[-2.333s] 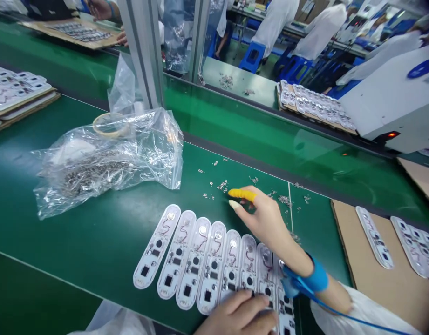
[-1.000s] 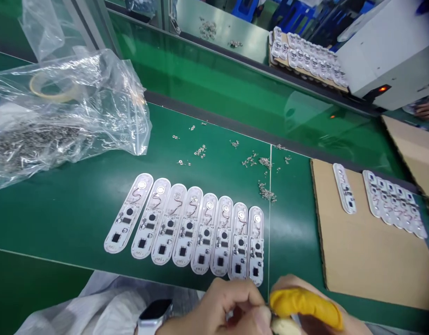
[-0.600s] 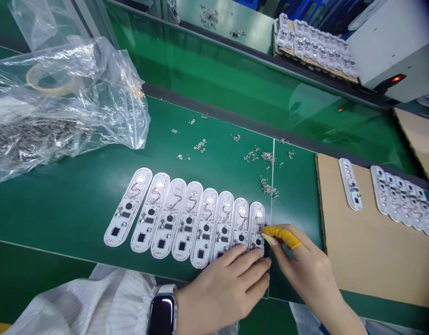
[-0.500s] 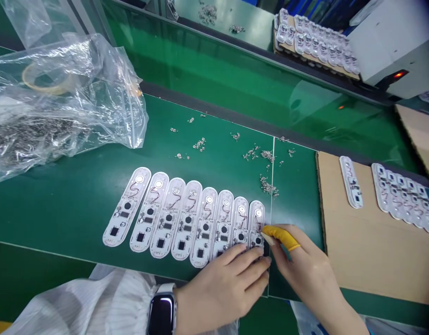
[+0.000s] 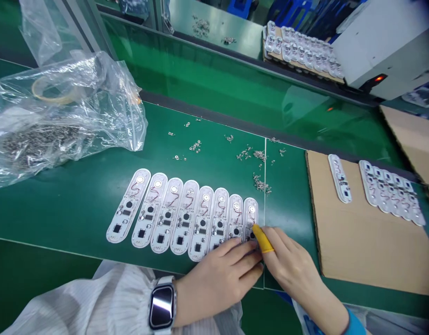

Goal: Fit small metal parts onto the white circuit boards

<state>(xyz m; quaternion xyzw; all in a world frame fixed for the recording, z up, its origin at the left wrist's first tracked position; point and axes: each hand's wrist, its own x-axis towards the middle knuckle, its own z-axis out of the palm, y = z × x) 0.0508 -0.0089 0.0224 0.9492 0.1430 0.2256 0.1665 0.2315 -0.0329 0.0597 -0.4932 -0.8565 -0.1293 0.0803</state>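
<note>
Several white, rounded, elongated casings point(image 5: 161, 214) lie side by side in a slanting row on the green table. Each carries a circuit board, thin red and dark wires and a round disc near its top. My left hand point(image 5: 217, 281), palm down with fingers stretched out, rests over the lower ends of the casings at the right. At the rightmost casing point(image 5: 251, 215), my right hand point(image 5: 291, 263) touches the board with its index finger, which wears a yellow finger cot point(image 5: 263, 238). Its thumb is hidden, and whether a tiny part sits under the fingertip cannot be seen.
Small metal parts point(image 5: 261, 184) lie scattered behind the row. A clear plastic bag point(image 5: 119, 125) of such parts fills the left. Cardboard point(image 5: 357, 251) at right bears a single casing point(image 5: 340, 179) and a group point(image 5: 391, 193). A transparent green-tinted partition point(image 5: 200, 70) runs behind.
The camera view has shifted slightly. My right hand has turned, its index finger now pointing more steeply down at the rightmost casing and its thumb out of sight. My left hand stays on the casings.
</note>
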